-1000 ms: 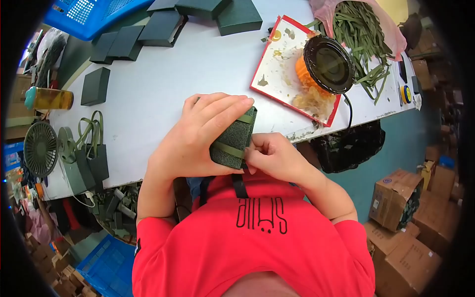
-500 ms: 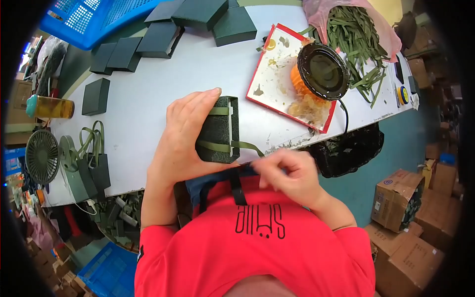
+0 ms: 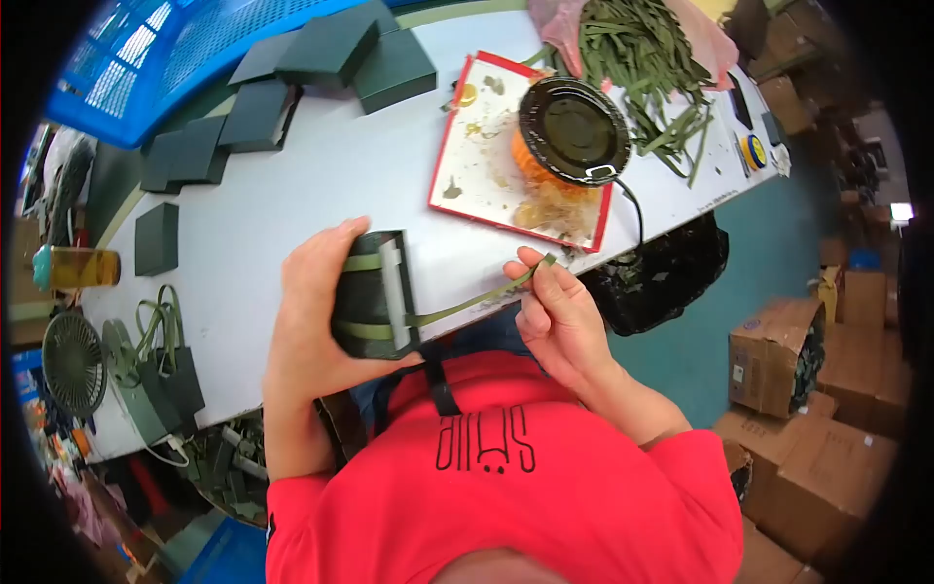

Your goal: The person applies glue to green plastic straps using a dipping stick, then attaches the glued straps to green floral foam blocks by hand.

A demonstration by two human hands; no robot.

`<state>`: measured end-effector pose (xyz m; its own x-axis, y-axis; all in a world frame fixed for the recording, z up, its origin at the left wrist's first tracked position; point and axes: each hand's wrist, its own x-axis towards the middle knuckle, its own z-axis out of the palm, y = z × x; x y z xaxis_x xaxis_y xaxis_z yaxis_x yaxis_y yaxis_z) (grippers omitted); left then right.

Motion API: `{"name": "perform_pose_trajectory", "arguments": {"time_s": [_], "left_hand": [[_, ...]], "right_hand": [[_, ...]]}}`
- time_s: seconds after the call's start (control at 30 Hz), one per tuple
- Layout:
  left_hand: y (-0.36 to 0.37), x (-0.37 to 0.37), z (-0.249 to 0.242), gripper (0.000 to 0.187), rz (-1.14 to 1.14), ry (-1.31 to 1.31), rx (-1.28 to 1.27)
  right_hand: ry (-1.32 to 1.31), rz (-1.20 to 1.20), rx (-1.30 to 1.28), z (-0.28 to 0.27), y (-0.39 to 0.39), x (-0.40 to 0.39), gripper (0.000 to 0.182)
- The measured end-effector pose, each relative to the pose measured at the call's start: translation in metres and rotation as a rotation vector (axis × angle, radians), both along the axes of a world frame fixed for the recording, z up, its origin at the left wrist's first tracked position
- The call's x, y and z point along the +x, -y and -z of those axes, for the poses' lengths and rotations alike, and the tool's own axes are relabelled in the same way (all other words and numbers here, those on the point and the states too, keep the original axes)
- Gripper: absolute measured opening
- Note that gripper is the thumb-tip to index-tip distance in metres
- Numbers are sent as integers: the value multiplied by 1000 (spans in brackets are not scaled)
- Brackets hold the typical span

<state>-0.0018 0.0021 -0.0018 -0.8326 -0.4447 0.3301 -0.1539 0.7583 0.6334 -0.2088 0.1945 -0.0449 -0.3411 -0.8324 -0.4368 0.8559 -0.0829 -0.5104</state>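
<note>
My left hand [image 3: 316,302] is wrapped round a small dark green box [image 3: 365,302], thumb along its near edge and fingers at its far side. Green ribbon bands cross the box, and a pale strip shows along its right side. From that side a green ribbon [image 3: 467,305] stretches to the right. Its free end is pinched between the thumb and fingers of my right hand [image 3: 555,302]. Beyond the hands, a round black dish [image 3: 575,130] with dark liquid stands on an orange base, on a stained white board with red edges [image 3: 467,200].
Green ribbons [image 3: 642,58] spill from a pink bag at the back right. Several dark green boxes [image 3: 394,70] and a blue crate [image 3: 185,54] are at the back left. On the left are a bottle [image 3: 83,268], a fan [image 3: 74,365] and a green bag [image 3: 175,384].
My right hand has risen and now holds the ribbon's end, which is pulled out taut from the box. The box has turned slightly in my left hand. The camera view has shifted.
</note>
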Motion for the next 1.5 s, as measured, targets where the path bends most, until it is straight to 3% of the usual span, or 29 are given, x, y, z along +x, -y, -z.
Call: {"name": "perform_pose_trajectory", "arguments": {"time_s": [0.1, 0.57, 0.67, 0.8, 1.13, 1.5], "left_hand": [[-1, 8, 6, 110, -78, -28, 74], [0, 14, 9, 114, -41, 23, 72], [-1, 7, 10, 113, -6, 9, 45], [-4, -4, 8, 112, 44, 32, 27], [-14, -29, 1, 107, 159, -8, -22], [-17, -36, -1, 99, 174, 3, -39]], "right_hand": [[15, 120, 5, 0, -5, -10, 28], [-99, 220, -151, -11, -5, -31, 19], [-253, 215, -140, -19, -7, -36, 18], [-421, 208, 116, -28, 0, -51, 18], [-587, 204, 166, -21, 18, -77, 19], [-581, 213, 272, -22, 26, -87, 22]]}}
